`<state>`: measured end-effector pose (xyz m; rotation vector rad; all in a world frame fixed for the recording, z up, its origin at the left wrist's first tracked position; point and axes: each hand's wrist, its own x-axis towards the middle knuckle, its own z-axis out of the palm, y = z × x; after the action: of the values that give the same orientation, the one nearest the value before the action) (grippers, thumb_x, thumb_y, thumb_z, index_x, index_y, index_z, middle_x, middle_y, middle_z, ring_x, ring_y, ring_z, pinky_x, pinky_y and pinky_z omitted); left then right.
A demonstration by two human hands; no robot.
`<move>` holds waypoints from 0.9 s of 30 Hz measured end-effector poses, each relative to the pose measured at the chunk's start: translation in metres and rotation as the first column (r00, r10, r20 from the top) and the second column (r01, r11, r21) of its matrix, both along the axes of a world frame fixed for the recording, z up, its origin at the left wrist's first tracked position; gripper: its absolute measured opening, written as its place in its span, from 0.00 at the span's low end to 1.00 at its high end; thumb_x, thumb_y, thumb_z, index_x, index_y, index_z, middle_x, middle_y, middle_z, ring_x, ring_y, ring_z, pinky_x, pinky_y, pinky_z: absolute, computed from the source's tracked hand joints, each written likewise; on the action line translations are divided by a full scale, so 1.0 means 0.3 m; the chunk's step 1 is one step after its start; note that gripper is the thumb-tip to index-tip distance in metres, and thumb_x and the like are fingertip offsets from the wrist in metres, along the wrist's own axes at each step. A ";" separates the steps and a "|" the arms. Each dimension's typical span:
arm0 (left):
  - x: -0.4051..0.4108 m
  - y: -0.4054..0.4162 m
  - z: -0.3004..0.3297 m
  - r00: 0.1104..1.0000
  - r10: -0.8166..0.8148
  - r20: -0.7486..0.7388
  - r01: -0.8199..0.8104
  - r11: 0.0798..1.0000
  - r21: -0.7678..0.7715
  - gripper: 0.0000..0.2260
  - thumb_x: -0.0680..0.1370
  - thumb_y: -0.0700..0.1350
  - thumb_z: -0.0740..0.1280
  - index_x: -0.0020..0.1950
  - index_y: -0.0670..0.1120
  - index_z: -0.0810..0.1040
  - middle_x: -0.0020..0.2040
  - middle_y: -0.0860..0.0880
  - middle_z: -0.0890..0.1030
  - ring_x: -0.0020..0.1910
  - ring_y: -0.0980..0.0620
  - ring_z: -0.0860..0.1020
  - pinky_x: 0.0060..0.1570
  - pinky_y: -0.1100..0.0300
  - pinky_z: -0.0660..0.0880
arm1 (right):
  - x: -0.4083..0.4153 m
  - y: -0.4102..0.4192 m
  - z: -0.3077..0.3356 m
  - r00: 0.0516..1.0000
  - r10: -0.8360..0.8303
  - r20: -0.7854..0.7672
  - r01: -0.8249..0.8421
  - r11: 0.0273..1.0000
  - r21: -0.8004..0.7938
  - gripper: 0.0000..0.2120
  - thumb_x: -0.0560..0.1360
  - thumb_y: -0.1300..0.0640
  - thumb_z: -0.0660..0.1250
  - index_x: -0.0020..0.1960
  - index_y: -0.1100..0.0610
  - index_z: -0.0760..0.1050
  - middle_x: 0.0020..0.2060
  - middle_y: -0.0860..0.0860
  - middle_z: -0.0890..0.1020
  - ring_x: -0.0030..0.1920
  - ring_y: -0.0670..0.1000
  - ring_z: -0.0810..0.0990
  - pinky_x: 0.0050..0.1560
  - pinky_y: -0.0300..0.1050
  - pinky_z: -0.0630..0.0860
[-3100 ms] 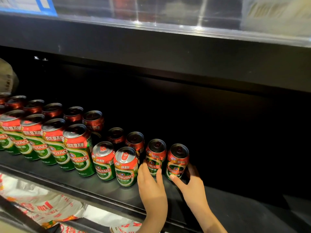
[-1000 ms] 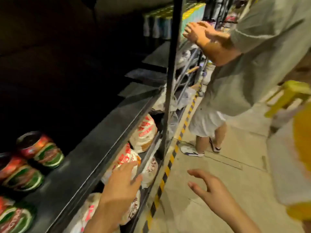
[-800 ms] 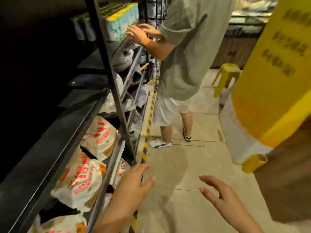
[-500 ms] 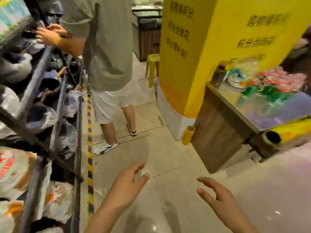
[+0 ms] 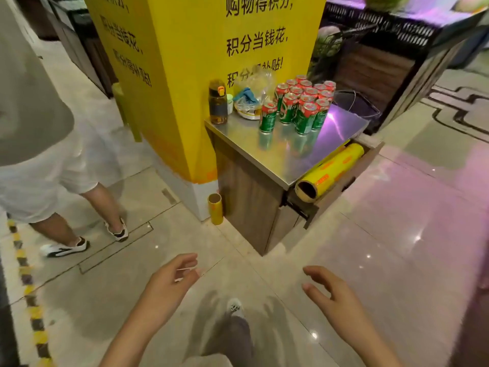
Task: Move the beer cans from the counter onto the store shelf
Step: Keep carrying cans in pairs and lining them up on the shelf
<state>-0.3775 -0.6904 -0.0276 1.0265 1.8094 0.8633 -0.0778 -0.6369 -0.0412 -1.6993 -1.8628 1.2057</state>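
While hands (image 5: 248, 287) hang empty, beer cans (image 5: 300, 104) crowd counter (image 5: 317, 152), maybe fifteen.

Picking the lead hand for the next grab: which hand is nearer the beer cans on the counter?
Right, slightly, as framed. The right hand, open, hangs below the beer cans; the left hand, open, is below them and further left. Neither touches them.

A shop: promotional yellow pillar (image 5: 201, 75), beer cans (image 5: 299, 104) stacked on counter (image 5: 285, 157).

Beer cans (image 5: 300, 103) stand clustered on the counter (image 5: 304, 157), right of a bottle (image 5: 217, 102); a roll (image 5: 328, 172) lies along its front edge.
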 end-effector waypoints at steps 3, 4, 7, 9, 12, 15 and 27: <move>-0.026 0.145 -0.024 0.999 0.042 0.024 -0.042 0.999 -0.007 0.10 0.72 0.46 0.72 0.50 0.55 0.77 0.52 0.52 0.81 0.54 0.54 0.78 0.53 0.62 0.70 | -0.032 0.188 0.009 0.999 0.026 -0.032 -0.025 1.000 0.011 0.12 0.76 0.50 0.65 0.59 0.42 0.72 0.56 0.35 0.75 0.60 0.38 0.72 0.51 0.25 0.65; -0.033 0.206 -0.034 0.998 0.055 0.023 -0.055 0.998 -0.008 0.09 0.73 0.45 0.72 0.50 0.55 0.78 0.52 0.51 0.81 0.54 0.54 0.78 0.53 0.61 0.69 | -0.041 0.255 0.020 0.999 0.035 -0.032 -0.035 0.999 0.013 0.14 0.77 0.48 0.65 0.61 0.42 0.71 0.56 0.34 0.73 0.60 0.38 0.70 0.52 0.26 0.65; -0.033 0.422 -0.047 0.998 0.061 0.014 -0.061 0.998 0.008 0.08 0.74 0.46 0.70 0.51 0.55 0.78 0.53 0.52 0.81 0.55 0.55 0.78 0.53 0.61 0.68 | -0.039 0.452 0.067 0.999 0.054 0.003 -0.054 0.998 0.020 0.16 0.77 0.45 0.62 0.65 0.41 0.69 0.57 0.33 0.69 0.61 0.37 0.67 0.61 0.36 0.65; -0.008 0.589 -0.039 0.998 0.054 0.020 -0.055 0.998 0.040 0.08 0.76 0.44 0.68 0.54 0.53 0.77 0.54 0.52 0.80 0.53 0.57 0.77 0.50 0.65 0.68 | -0.004 0.581 0.099 0.998 0.054 0.044 -0.056 0.997 0.046 0.17 0.77 0.44 0.62 0.66 0.41 0.69 0.58 0.34 0.70 0.61 0.38 0.67 0.61 0.36 0.66; 0.069 0.844 -0.010 1.000 0.002 0.002 -0.003 0.995 0.098 0.09 0.77 0.44 0.66 0.56 0.51 0.76 0.52 0.53 0.80 0.50 0.61 0.75 0.46 0.70 0.68 | 0.067 0.762 0.126 0.998 0.014 0.068 -0.020 0.996 0.092 0.13 0.77 0.45 0.63 0.61 0.38 0.70 0.55 0.33 0.72 0.54 0.34 0.70 0.52 0.30 0.66; 0.159 1.088 -0.003 0.995 -0.102 0.002 0.101 0.989 0.105 0.09 0.77 0.44 0.67 0.56 0.51 0.76 0.53 0.52 0.79 0.51 0.61 0.76 0.51 0.65 0.71 | 0.139 0.913 0.111 0.997 -0.068 0.041 0.063 0.992 0.105 0.10 0.76 0.49 0.64 0.54 0.36 0.70 0.52 0.35 0.75 0.52 0.38 0.73 0.46 0.28 0.68; 0.438 1.523 -0.044 0.993 -0.114 0.041 0.112 0.993 0.047 0.09 0.77 0.40 0.65 0.52 0.54 0.75 0.52 0.56 0.79 0.51 0.63 0.77 0.51 0.67 0.73 | 0.358 1.494 -0.023 0.996 -0.093 0.004 0.093 0.996 -0.013 0.18 0.75 0.51 0.67 0.64 0.49 0.71 0.60 0.45 0.76 0.60 0.46 0.74 0.54 0.38 0.67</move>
<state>-0.2461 -0.2337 -0.0409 1.1189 1.6852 0.8532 0.0295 -0.1889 -0.0480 -1.7755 -1.7612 1.1813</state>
